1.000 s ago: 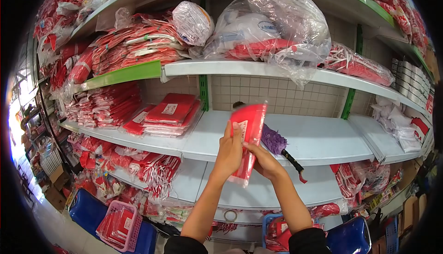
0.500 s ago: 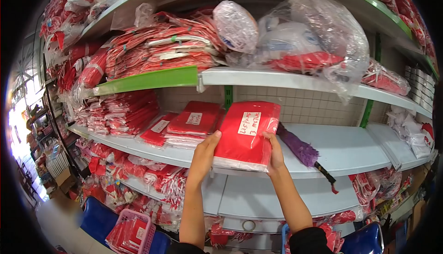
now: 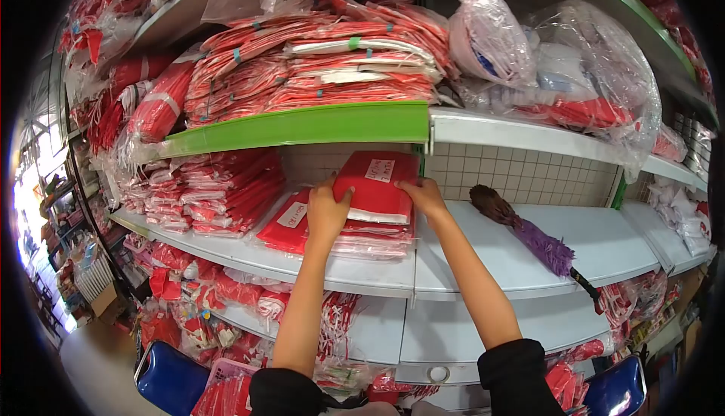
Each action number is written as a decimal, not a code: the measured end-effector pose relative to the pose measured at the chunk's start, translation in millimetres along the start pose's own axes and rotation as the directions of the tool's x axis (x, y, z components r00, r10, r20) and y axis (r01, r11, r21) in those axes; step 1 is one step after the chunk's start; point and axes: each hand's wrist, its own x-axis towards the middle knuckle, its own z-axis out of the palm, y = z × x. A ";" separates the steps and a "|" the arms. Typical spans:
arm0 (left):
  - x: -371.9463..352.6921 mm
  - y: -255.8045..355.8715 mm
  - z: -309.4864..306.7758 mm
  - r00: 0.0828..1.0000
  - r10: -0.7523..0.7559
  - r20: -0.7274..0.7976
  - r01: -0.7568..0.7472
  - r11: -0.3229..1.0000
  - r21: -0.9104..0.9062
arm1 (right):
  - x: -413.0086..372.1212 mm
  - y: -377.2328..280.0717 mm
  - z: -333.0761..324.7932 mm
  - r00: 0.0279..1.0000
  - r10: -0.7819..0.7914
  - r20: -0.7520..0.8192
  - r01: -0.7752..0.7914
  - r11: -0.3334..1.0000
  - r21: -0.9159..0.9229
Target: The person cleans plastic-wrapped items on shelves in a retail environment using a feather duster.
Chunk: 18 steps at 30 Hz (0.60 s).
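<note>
My left hand [image 3: 326, 213] and right hand [image 3: 423, 195] each grip a side of the red pack [image 3: 376, 187] — it sits on the stack [image 3: 362, 236], middle of the frame, on the white shelf [image 3: 483, 253].

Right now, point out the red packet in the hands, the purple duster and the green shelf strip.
red packet [image 3: 377, 198]: head view, front below the label.
purple duster [image 3: 545, 248]: head view, purple fluff.
green shelf strip [image 3: 302, 125]: head view, mid face.
</note>
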 end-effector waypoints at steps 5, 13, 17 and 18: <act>-15.2 -36.6 25.2 1.000 0.011 0.015 -0.015 0.957 0.291 | 27.0 48.2 34.9 0.986 -0.167 -0.014 0.135 0.843 -0.521; -23.7 -45.7 31.2 0.999 -0.011 -0.042 0.013 0.999 0.051 | 7.0 39.3 39.9 0.991 -0.089 -0.097 0.030 0.872 -0.489; -23.4 -39.9 20.8 0.998 -0.054 -0.041 0.054 0.999 -0.010 | 4.1 33.8 38.6 0.982 -0.101 -0.163 0.020 0.899 -0.437; -22.6 -34.6 14.4 0.997 -0.067 -0.027 0.067 0.997 -0.028 | 5.1 35.4 36.9 0.977 -0.125 -0.170 0.043 0.906 -0.422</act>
